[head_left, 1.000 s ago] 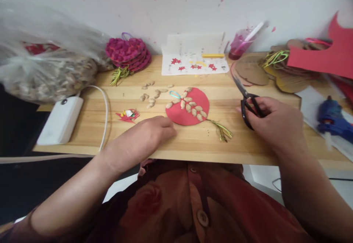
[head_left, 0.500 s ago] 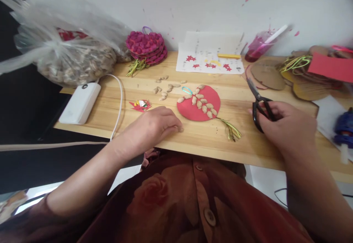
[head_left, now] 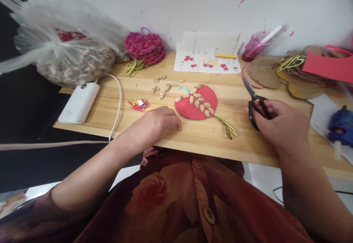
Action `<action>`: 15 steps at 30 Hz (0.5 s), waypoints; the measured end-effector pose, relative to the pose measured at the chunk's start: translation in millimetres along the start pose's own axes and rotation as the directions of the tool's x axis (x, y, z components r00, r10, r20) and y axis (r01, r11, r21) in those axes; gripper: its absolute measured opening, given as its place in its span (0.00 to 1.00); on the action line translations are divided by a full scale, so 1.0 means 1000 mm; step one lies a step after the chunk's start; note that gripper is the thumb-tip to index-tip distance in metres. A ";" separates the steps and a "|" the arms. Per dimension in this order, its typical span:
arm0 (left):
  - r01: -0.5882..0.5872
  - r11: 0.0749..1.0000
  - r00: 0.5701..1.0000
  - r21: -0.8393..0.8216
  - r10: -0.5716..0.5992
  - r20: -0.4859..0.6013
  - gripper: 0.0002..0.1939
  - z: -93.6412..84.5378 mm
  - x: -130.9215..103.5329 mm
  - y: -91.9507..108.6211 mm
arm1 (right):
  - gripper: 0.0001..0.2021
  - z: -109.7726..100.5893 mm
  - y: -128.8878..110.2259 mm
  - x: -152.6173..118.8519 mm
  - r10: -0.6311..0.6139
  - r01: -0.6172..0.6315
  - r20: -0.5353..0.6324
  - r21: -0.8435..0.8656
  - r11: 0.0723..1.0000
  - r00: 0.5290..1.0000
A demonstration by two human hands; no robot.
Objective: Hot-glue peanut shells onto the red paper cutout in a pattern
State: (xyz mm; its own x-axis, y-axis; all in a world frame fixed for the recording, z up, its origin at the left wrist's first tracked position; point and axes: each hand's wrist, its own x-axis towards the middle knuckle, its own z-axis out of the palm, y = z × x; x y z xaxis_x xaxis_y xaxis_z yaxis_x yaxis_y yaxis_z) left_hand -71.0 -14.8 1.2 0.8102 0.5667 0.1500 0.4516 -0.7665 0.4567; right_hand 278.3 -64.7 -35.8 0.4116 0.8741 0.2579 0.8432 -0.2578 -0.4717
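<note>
In my right hand (head_left: pixel 284 125) is a pair of black-handled scissors (head_left: pixel 255 99), fingers through the handles and blades pointing away from me over the table. Beside the left edge of a red paper disc (head_left: pixel 186 110), my left hand (head_left: pixel 160 123) rests near the table's front edge. Its fingers are curled together; what they hold, if anything, is hidden. Peanuts (head_left: pixel 202 107) lie on the disc in a leaf-like branching pattern. The disc has a blue loop (head_left: pixel 184 88) at its upper left and a yellow-green tassel (head_left: pixel 227 127) at its lower right.
Loose peanuts (head_left: pixel 167 88) and red paper scraps (head_left: pixel 138 105) lie left of the disc. A white power bank (head_left: pixel 79 103) and a plastic bag of peanuts (head_left: pixel 79 63) sit farther left. Cardboard pieces (head_left: pixel 264 74) and a blue glue gun (head_left: pixel 342 125) are at the right.
The whole view has shifted slightly, so the things on the table appear a little farther left. Both hands keep nearly the same pose, and the scissors stay in my right hand.
</note>
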 end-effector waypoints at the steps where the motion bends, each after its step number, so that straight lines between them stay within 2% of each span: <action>1: 0.008 1.000 0.999 0.021 -0.008 -0.044 0.11 0.000 -0.002 -0.003 | 0.13 0.000 0.000 0.000 0.000 0.000 -0.001 0.002 1.000 1.000; 6: 0.106 0.992 0.965 0.064 -0.087 -0.247 0.09 0.004 -0.013 -0.006 | 0.14 -0.001 -0.002 0.000 0.020 -0.020 0.017 0.023 1.000 1.000; 9: 0.105 0.994 0.951 0.021 -0.094 -0.296 0.07 0.012 -0.014 0.005 | 0.15 0.000 -0.001 0.001 0.028 -0.029 0.008 0.013 1.000 1.000; 12: 0.126 0.992 0.935 -0.010 -0.122 -0.334 0.10 0.025 -0.012 0.014 | 0.16 0.002 0.002 0.001 0.022 -0.022 0.013 0.027 0.999 1.000; 15: 0.148 0.989 0.930 -0.021 -0.147 -0.338 0.09 0.036 -0.009 0.016 | 0.15 0.002 0.002 0.001 0.020 -0.021 0.014 0.031 0.999 1.000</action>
State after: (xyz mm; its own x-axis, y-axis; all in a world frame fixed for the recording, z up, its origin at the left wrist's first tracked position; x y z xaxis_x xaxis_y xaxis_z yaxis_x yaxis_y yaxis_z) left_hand -57.6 -43.2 -24.2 0.5606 0.7414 0.3689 0.5589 -0.6674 0.4921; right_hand 279.4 -63.6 -38.6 0.4236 0.8745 0.2362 0.8236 -0.2632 -0.5024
